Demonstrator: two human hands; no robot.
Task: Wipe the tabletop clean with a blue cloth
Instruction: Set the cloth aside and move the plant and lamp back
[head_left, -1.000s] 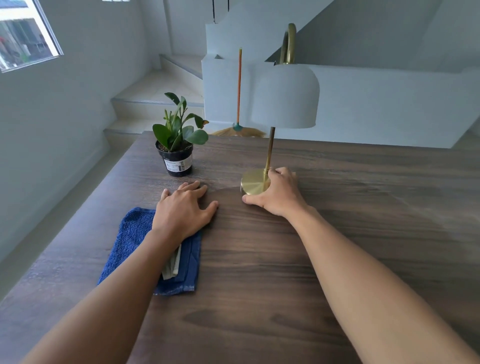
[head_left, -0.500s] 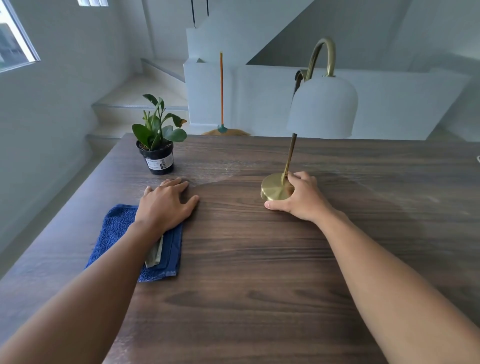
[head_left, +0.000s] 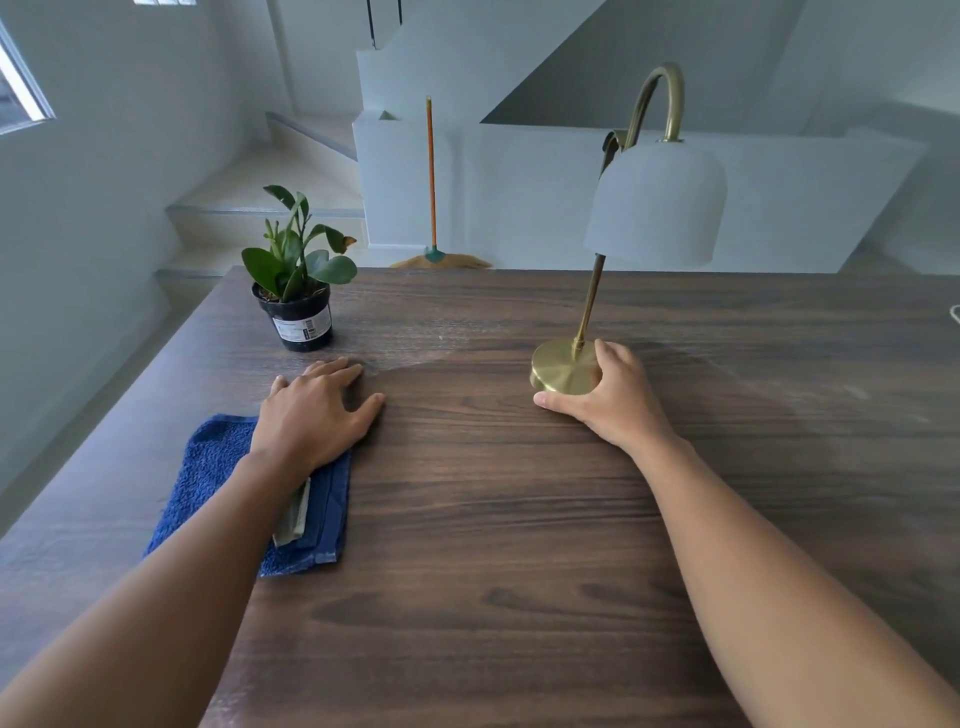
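A folded blue cloth (head_left: 208, 483) lies on the dark wooden tabletop (head_left: 493, 545) at the near left. My left hand (head_left: 311, 415) rests flat on the cloth's far right corner, fingers spread onto the bare wood. My right hand (head_left: 608, 400) grips the round brass base (head_left: 558, 364) of a table lamp with a white shade (head_left: 657, 208), which stands upright right of centre. A paler, dusty band runs across the wood beyond both hands; the nearer wood looks darker.
A small potted plant (head_left: 301, 322) in a black pot stands just beyond my left hand. The table's left edge drops to the floor and stairs. A broom (head_left: 430, 182) leans on the white wall behind the table.
My right hand has slid the lamp to the right, away from the plant. My left hand has stayed flat on the cloth. The view has turned rightward.
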